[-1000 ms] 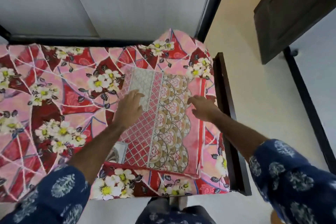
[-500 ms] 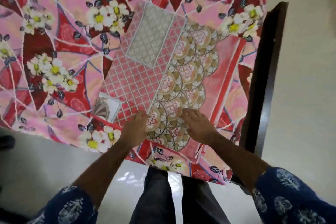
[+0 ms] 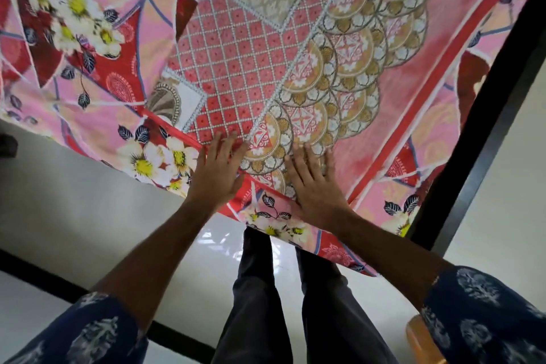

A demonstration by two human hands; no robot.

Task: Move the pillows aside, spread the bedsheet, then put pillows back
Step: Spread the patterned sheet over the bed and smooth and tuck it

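A pink and red flowered bedsheet (image 3: 88, 47) covers the bed across the upper part of the head view. A flat pillow (image 3: 266, 53) with a red lattice and gold scalloped pattern lies on the sheet near the bed's corner. My left hand (image 3: 217, 174) rests flat on the pillow's near edge, fingers spread. My right hand (image 3: 317, 186) lies flat beside it on the same edge, fingers apart. Neither hand grips anything.
The bed's dark frame (image 3: 484, 139) runs along the right side. Pale glossy floor (image 3: 88, 201) lies below the sheet's hanging edge, crossed by a dark strip (image 3: 177, 337). My legs (image 3: 266, 304) stand close to the bed. An orange-brown object (image 3: 419, 340) shows at lower right.
Both hands have slid from the middle of the pillow toward me to its near edge. The view has tilted down toward the floor and my legs.
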